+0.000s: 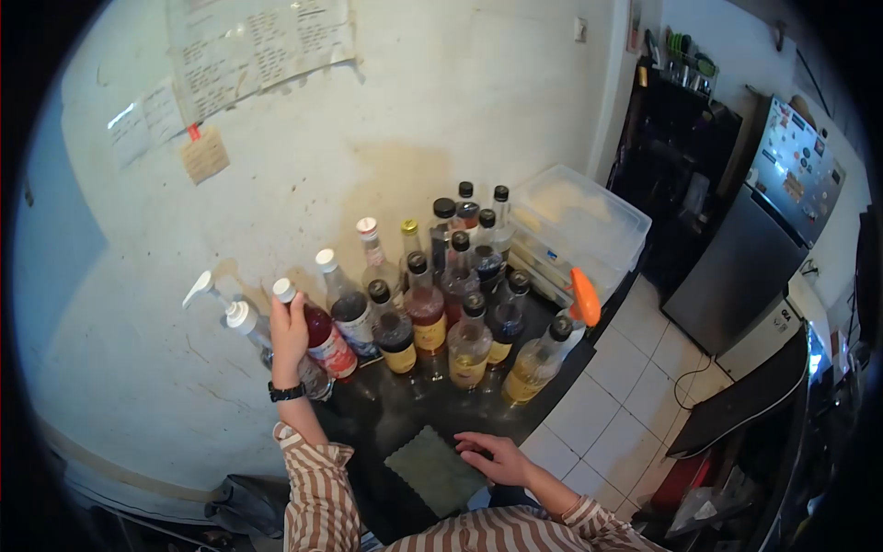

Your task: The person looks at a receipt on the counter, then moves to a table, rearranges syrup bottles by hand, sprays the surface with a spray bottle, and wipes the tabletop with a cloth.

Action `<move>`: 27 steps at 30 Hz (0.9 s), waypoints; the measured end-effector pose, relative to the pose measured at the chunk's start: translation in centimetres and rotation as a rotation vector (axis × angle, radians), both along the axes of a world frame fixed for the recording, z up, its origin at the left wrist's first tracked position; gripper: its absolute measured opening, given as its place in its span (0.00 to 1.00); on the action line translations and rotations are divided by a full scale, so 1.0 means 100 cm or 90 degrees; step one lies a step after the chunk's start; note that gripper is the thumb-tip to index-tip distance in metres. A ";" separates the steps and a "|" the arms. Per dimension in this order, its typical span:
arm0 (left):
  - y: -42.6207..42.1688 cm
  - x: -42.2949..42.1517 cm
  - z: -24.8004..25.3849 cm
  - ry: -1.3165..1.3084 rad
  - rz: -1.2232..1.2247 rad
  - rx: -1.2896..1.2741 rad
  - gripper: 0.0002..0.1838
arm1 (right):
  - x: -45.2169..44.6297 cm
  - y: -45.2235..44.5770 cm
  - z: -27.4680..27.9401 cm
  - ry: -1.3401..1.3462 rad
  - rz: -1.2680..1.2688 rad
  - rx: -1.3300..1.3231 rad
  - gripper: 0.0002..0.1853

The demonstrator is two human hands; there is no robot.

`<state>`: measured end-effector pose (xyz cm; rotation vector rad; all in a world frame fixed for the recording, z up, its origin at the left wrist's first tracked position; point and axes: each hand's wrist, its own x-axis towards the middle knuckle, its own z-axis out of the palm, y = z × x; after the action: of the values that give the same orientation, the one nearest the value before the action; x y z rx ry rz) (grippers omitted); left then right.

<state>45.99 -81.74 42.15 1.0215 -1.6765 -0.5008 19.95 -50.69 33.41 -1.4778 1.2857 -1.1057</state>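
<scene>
My left hand point(289, 333) is closed round the neck of a red bottle point(330, 340) with a white cap, which stands at the left of the bottle group. A dark bottle with a white cap point(353, 313) is just right of it, and a white pump bottle point(241, 316) stands to the left. My right hand point(495, 457) is at the front edge with its fingers stretched out and apart, beside a green cloth point(434, 469) on the black table point(382, 419). Whether its fingertips touch the cloth is unclear.
Several black-capped bottles point(471, 342) stand across the table. An orange spray head point(585, 296) is at the right edge. Behind it sits a clear plastic box point(589, 221). A wall with papers rises behind; a fridge point(736, 267) stands on the tiled floor to the right.
</scene>
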 end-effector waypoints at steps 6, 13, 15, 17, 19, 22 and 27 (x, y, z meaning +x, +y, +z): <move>-0.006 0.004 -0.014 0.070 0.014 0.025 0.18 | -0.043 -0.002 -0.013 -0.033 0.084 -0.011 0.21; 0.052 -0.012 -0.011 0.118 0.123 -0.010 0.24 | -0.107 -0.009 -0.019 -0.042 0.185 0.005 0.22; 0.081 -0.007 -0.016 0.138 0.173 -0.035 0.24 | -0.121 -0.011 -0.014 -0.056 0.186 0.015 0.22; 0.104 0.013 -0.037 0.127 0.241 -0.057 0.23 | -0.132 -0.013 -0.010 -0.067 0.195 0.024 0.23; 0.130 0.026 -0.054 0.091 0.349 0.005 0.21 | -0.139 -0.017 -0.008 -0.076 0.210 0.034 0.23; 0.142 0.062 -0.108 0.055 0.399 0.155 0.27 | -0.143 -0.020 -0.001 -0.071 0.235 0.050 0.23; 0.125 0.041 -0.137 0.097 0.411 0.265 0.44 | -0.137 -0.019 0.004 -0.053 0.274 0.064 0.23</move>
<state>50.11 -69.27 28.43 1.6965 -1.0365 -0.4832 6.27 -52.64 33.77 -1.5238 0.8942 -0.7961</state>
